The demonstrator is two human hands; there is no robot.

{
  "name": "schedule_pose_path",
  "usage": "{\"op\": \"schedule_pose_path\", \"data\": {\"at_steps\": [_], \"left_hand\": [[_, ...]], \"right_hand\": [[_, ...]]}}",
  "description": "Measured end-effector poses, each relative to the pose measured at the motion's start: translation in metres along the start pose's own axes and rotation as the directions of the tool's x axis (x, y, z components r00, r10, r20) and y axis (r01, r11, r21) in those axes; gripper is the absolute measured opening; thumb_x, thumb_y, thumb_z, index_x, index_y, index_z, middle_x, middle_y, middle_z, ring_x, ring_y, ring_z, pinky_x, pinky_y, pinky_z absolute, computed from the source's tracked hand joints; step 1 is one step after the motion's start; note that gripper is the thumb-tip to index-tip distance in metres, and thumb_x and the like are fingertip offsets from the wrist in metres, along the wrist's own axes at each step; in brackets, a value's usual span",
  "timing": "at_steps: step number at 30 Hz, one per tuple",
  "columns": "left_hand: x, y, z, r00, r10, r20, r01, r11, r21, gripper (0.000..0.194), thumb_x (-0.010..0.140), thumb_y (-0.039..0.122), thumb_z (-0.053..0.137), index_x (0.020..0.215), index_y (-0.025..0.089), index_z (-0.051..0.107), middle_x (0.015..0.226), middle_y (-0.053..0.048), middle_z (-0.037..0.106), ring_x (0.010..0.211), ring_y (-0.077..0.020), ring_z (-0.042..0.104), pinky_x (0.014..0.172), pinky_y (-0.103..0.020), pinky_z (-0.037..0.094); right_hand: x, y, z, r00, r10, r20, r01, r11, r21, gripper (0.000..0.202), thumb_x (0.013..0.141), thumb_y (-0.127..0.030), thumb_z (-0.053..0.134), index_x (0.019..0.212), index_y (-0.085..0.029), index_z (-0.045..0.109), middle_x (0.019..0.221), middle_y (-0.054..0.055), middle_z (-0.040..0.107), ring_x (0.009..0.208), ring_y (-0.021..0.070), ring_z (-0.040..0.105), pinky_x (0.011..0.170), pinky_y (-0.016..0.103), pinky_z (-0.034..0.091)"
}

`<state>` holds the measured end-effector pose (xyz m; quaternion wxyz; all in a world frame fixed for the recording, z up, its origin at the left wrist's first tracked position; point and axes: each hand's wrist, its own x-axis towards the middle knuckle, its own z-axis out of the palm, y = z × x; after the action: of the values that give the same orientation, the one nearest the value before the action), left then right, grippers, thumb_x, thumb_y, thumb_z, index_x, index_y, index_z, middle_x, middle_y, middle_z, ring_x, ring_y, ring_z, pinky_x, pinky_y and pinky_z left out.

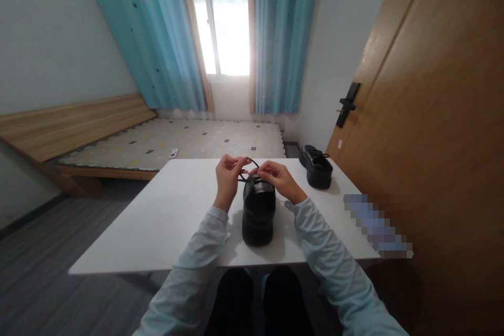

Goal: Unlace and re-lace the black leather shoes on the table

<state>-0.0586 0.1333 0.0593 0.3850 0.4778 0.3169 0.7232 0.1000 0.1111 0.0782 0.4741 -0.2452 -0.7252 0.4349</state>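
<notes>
A black shoe (259, 215) stands upright on the white table with its heel toward me. Over its front part, both my hands hold a black shoelace (255, 162), part of which curves up in a loop between them. My left hand (228, 176) pinches the lace on the left, above the shoe. On the right, my right hand (279, 176) has its thumb and fingers closed on the lace close to the shoe's opening. The shoe's toe and most of its lacing are hidden behind my hands.
A second black laced shoe (316, 167) stands at the table's back right. A blurred flat item (374, 226) lies along the right edge of the white table (157, 226). Beyond are a bed (197, 139) with a small white object (174, 153), and a wooden door (441, 131) on the right.
</notes>
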Motion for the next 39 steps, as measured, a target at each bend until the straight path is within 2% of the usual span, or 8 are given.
{"op": "schedule_pose_path", "data": {"at_steps": [4,9,12,19,23,28,35,39], "left_hand": [[0.001,0.002,-0.003,1.000,0.019,-0.004,-0.019,0.999,0.040,0.031,0.070,0.033,0.072,0.076,0.017,0.046,0.081,-0.002,0.066,0.070,-0.0172,0.070,0.057,-0.027,0.058],[0.004,0.002,-0.009,0.997,0.079,0.002,-0.078,0.979,0.191,0.026,0.070,0.025,0.070,0.087,0.017,0.052,0.074,0.003,0.060,0.053,-0.0091,0.063,0.050,-0.020,0.053],[0.004,0.001,-0.010,0.995,0.043,0.090,-0.065,0.965,0.253,0.017,0.072,0.022,0.066,0.084,0.016,0.055,0.073,0.003,0.058,0.056,-0.0087,0.063,0.055,-0.021,0.054],[0.001,-0.004,-0.007,0.928,-0.092,0.361,-0.024,0.952,0.306,0.018,0.069,0.018,0.061,0.086,0.017,0.058,0.076,0.001,0.060,0.070,-0.0139,0.067,0.068,-0.029,0.056],[-0.001,-0.004,-0.004,0.900,-0.062,0.430,-0.192,0.832,0.521,0.017,0.069,0.012,0.055,0.080,0.018,0.066,0.087,-0.003,0.066,0.067,-0.0120,0.064,0.065,-0.025,0.053],[0.002,-0.004,0.007,0.888,-0.066,0.455,-0.299,0.668,0.682,0.016,0.075,0.021,0.057,0.081,0.020,0.071,0.076,-0.002,0.070,0.064,-0.0143,0.062,0.067,-0.026,0.049],[0.012,-0.002,0.024,0.734,-0.249,0.632,-0.426,0.556,0.714,0.013,0.069,0.024,0.067,0.078,0.022,0.075,0.065,-0.003,0.070,0.060,-0.0173,0.061,0.065,-0.027,0.047],[0.014,-0.002,0.030,0.733,-0.280,0.619,-0.473,0.443,0.761,0.011,0.066,0.013,0.065,0.066,0.020,0.073,0.063,-0.005,0.068,0.064,-0.0199,0.063,0.067,-0.027,0.046]], "right_hand": [[0.000,-0.003,-0.003,0.994,0.009,-0.111,-0.008,1.000,0.009,0.025,0.078,-0.043,0.066,0.076,-0.018,0.063,0.077,0.004,0.070,0.075,0.0167,0.063,0.075,0.031,0.048],[0.004,0.003,-0.011,0.940,-0.020,-0.342,0.038,0.998,0.043,0.024,0.078,-0.042,0.066,0.075,-0.019,0.058,0.068,0.000,0.065,0.062,0.0123,0.056,0.065,0.028,0.045],[0.006,0.008,-0.015,0.904,-0.027,-0.426,0.015,0.999,-0.031,0.025,0.076,-0.043,0.066,0.073,-0.019,0.057,0.065,0.000,0.062,0.059,0.0119,0.054,0.061,0.027,0.044],[0.007,0.019,-0.011,0.910,-0.030,-0.412,-0.048,0.983,-0.179,0.023,0.077,-0.041,0.062,0.073,-0.018,0.058,0.067,0.001,0.063,0.067,0.0150,0.060,0.070,0.030,0.048],[0.009,0.026,-0.012,0.901,0.015,-0.433,-0.117,0.971,-0.211,0.024,0.076,-0.041,0.061,0.073,-0.018,0.057,0.066,0.001,0.060,0.064,0.0150,0.059,0.066,0.029,0.049],[0.009,0.029,-0.018,0.874,0.067,-0.481,-0.194,0.956,-0.220,0.024,0.074,-0.041,0.060,0.072,-0.017,0.058,0.062,0.001,0.059,0.058,0.0143,0.056,0.059,0.028,0.046],[0.008,0.030,-0.021,0.860,0.086,-0.502,-0.218,0.953,-0.210,0.023,0.072,-0.039,0.060,0.070,-0.016,0.061,0.060,0.001,0.060,0.056,0.0127,0.053,0.057,0.026,0.044],[0.008,0.034,-0.021,0.848,0.129,-0.514,-0.245,0.955,-0.165,0.026,0.069,-0.042,0.063,0.068,-0.016,0.063,0.065,0.003,0.063,0.059,0.0136,0.054,0.057,0.027,0.044]]}}
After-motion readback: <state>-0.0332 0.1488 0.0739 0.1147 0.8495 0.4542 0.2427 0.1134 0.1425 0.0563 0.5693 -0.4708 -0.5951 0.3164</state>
